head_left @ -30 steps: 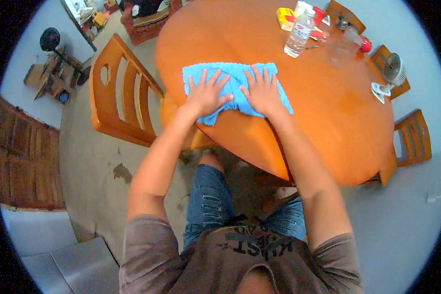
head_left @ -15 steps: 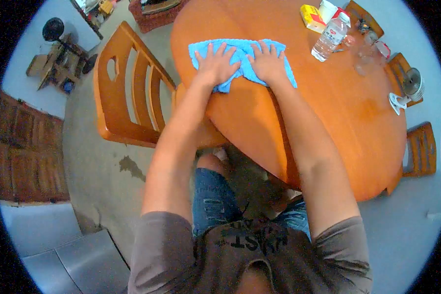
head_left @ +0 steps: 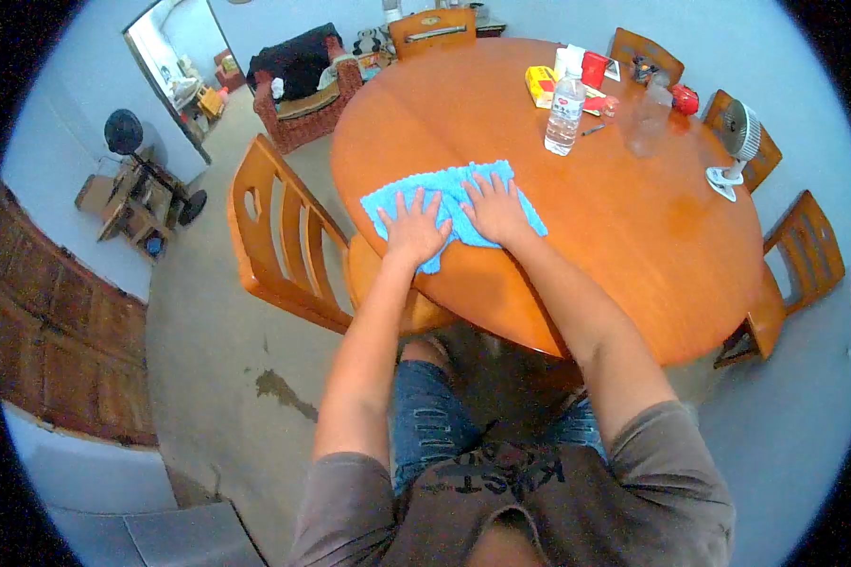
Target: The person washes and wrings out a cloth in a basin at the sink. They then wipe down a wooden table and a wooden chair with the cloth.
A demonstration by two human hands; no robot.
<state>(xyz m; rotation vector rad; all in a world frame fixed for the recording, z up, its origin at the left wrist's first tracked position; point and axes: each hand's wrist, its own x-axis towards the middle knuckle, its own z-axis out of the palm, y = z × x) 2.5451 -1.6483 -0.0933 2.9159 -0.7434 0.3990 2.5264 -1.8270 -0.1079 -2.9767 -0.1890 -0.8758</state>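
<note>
A light blue cloth (head_left: 477, 230) lies spread on the near left part of an orange-brown wooden table (head_left: 633, 255). My left hand (head_left: 414, 227) presses flat on the cloth's left half, fingers spread. On its right half rests my right hand (head_left: 496, 210), also flat with fingers apart. One corner of the cloth hangs toward the table's near edge, below my left hand. Both arms reach straight forward from my body.
Farther back on the table stand a water bottle (head_left: 564, 115), a yellow box (head_left: 540, 86), a red container (head_left: 594, 70), a clear jug (head_left: 647, 123) and a white clip fan (head_left: 733, 151). A wooden chair (head_left: 288, 236) is close by on the left; several others surround the table.
My view has tilted up, so the table's far side and an armchair now show. Both hands remain flat on the cloth, which appears lower in view.
</note>
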